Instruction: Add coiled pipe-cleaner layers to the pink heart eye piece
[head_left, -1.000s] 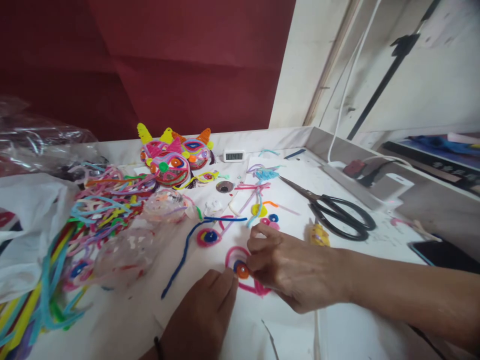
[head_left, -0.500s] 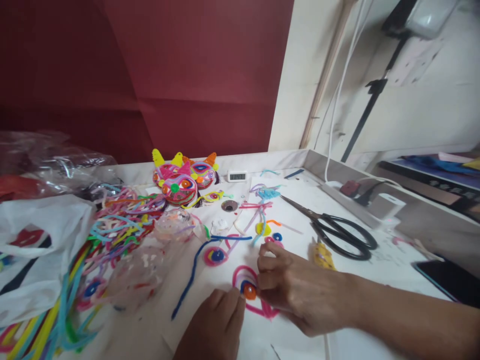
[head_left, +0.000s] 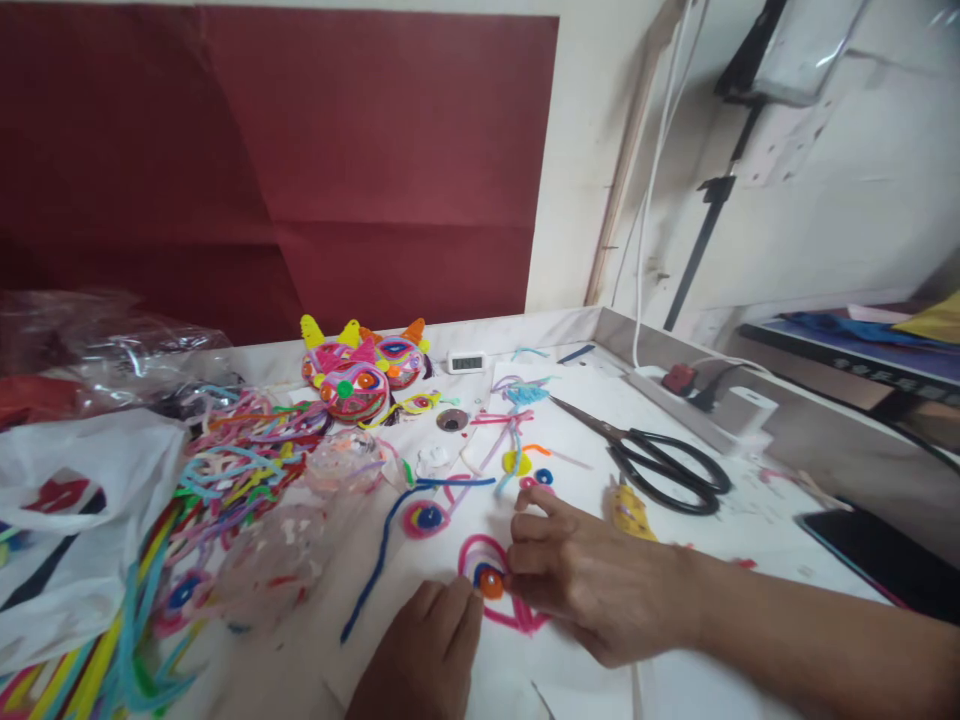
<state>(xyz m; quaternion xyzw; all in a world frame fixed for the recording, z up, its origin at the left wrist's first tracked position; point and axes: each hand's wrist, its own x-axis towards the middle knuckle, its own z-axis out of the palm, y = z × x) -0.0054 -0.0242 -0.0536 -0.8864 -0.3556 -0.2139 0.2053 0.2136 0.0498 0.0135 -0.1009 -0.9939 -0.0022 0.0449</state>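
A pink pipe-cleaner outline (head_left: 534, 624) lies on the white table, with an eye shape of white, blue and orange curves inside it. At its centre is an orange pipe-cleaner coil (head_left: 491, 583) with a pale bead-like spot. My left hand (head_left: 427, 645) is closed, its fingertips pinching the coil's left edge. From the right, my right hand (head_left: 592, 575) pinches at the coil's other side, hiding part of the outline. A pink-and-blue coiled eye (head_left: 427, 518) and a long dark blue pipe cleaner (head_left: 382, 555) lie just beyond my left hand.
Black-handled scissors (head_left: 667, 465) lie right of a yellow piece (head_left: 630, 510). Finished animal faces (head_left: 356, 385) stand at the back beside a small digital timer (head_left: 466, 363). Loose pipe cleaners (head_left: 232, 460) are heaped left. A phone (head_left: 885, 555) and power strip (head_left: 667, 395) are right.
The camera view has shifted slightly, so the scene sits a little further left. Both hands stay at the orange coil with almost the same grip.
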